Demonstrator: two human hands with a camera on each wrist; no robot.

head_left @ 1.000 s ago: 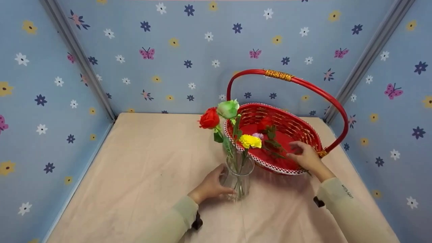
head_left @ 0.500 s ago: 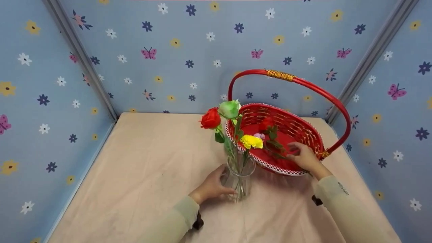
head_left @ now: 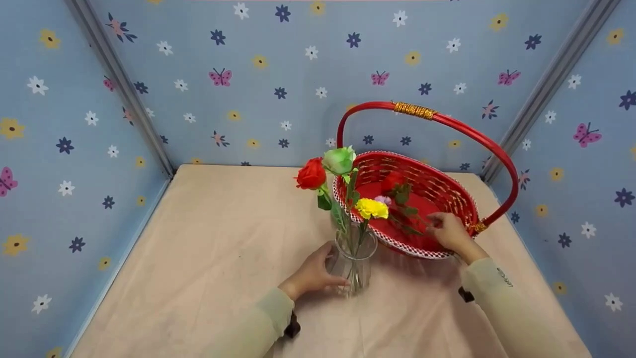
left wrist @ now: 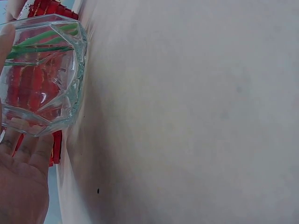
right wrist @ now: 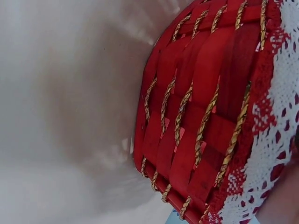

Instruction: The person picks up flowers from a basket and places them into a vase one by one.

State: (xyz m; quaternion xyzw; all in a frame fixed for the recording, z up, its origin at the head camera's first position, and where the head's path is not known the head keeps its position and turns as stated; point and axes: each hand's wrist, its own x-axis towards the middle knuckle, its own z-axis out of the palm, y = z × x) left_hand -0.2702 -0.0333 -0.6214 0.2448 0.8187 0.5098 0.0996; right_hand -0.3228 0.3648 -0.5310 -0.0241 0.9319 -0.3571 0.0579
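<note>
A clear glass vase [head_left: 356,271] stands on the cloth, holding a red rose [head_left: 311,174], a green rose [head_left: 339,160] and a yellow carnation [head_left: 371,208]. My left hand [head_left: 315,271] grips the vase's left side, thumb in front; in the left wrist view its fingers [left wrist: 28,149] curve round the glass. My right hand [head_left: 450,232] reaches over the near rim of a red woven basket [head_left: 405,246]. Its thumb and fingertips pinch the stem of another red rose [head_left: 393,182] lying inside. A small purple flower [head_left: 383,200] lies beside that rose. The right wrist view hides the fingertips behind the basket wall.
The basket's tall red handle [head_left: 477,133], wrapped in gold at the top, arches over its opening. White lace [right wrist: 266,154] trims the rim. Pale cloth [head_left: 213,238] covers the table, and flower-patterned panels [head_left: 278,117] enclose the back and sides.
The fingertips of my right hand have drawn together on the stem in the basket, and the rose's leaves have shifted slightly. My left hand stays on the vase.
</note>
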